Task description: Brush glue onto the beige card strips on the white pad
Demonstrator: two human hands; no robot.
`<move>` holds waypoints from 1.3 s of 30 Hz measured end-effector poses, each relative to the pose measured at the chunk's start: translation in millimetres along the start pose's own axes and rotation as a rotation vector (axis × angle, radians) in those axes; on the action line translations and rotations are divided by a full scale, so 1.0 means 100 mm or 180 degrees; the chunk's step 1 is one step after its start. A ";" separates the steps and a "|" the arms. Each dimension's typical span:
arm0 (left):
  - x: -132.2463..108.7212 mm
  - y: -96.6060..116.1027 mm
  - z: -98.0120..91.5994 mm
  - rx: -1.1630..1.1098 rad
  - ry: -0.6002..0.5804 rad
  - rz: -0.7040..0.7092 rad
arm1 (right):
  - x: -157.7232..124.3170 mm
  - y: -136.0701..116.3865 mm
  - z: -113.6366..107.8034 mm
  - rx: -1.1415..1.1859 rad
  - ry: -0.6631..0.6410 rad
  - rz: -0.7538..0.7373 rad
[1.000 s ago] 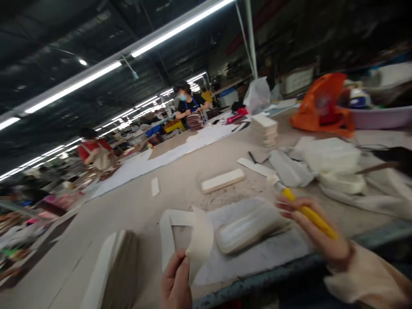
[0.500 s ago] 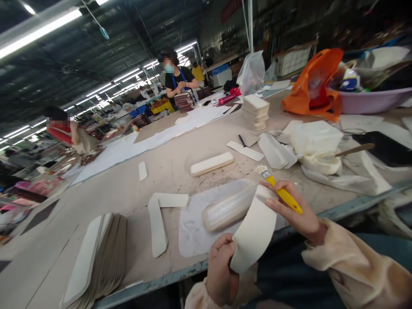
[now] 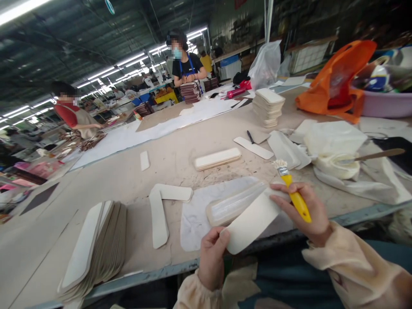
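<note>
My left hand [image 3: 210,257] pinches the near end of a cream oblong flat piece [image 3: 251,223], held above the table's front edge. My right hand [image 3: 305,210] touches the piece's far end with its fingertips while gripping a yellow-handled brush [image 3: 294,195], bristles pointing away from me. Just beyond the piece lies a clear oblong mould [image 3: 234,206] on a white sheet [image 3: 196,214]. Two more cream pieces [image 3: 161,206] lie in an L shape to the left.
A leaning stack of cream pieces [image 3: 93,249] sits at the near left, another stack [image 3: 268,107] farther back. An orange bag [image 3: 334,81], a purple basin [image 3: 386,105] and white cloth with a stick [image 3: 337,150] crowd the right. Two other people [image 3: 185,64] work at far tables.
The cream piece, curled in my left hand a second ago, has come across to the right and flattened out. My right hand with the brush now touches its far end.
</note>
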State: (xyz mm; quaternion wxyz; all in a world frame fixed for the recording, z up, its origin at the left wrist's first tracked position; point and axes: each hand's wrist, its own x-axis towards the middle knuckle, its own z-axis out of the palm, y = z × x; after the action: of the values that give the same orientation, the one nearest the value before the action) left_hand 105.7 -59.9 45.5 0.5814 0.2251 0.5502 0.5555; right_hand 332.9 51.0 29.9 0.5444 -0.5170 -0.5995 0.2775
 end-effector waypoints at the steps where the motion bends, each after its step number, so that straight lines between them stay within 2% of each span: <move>1: 0.05 0.03 -0.04 0.0210 0.0023 0.0054 | 0.01 0.01 0.03 -0.0029 -0.0058 -0.0061; 8: 0.48 0.38 -0.22 0.1958 0.0317 0.0853 | 0.16 0.00 0.23 -0.0704 -0.0146 -0.0336; 13: 0.71 0.38 -0.30 0.2633 0.0587 0.1141 | 0.23 0.02 0.33 -0.0911 -0.0191 -0.0408; 19: 0.79 0.31 -0.36 0.2959 0.0549 0.1121 | 0.24 0.12 0.38 -0.1143 -0.0396 -0.0375; 27: 0.80 0.32 -0.35 0.3023 0.0471 0.1144 | 0.21 0.21 0.40 -0.1336 -0.0415 -0.0476; 33: 0.80 0.32 -0.39 0.3213 0.0466 0.1199 | 0.23 0.23 0.39 -0.1710 -0.0497 -0.0837; 37: 0.83 0.33 -0.42 0.3449 0.0450 0.1165 | 0.15 0.16 0.41 -0.2012 -0.0449 -0.1134; 39: 0.85 0.34 -0.44 0.3598 0.0395 0.1199 | 0.07 0.10 0.46 -0.1897 -0.0623 -0.1322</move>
State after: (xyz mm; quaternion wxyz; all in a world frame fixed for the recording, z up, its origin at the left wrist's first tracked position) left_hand 34.1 10.5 29.1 0.2299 0.5604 0.7439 0.2823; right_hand 293.4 71.0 12.2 0.3548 -0.4912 -0.7952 0.0227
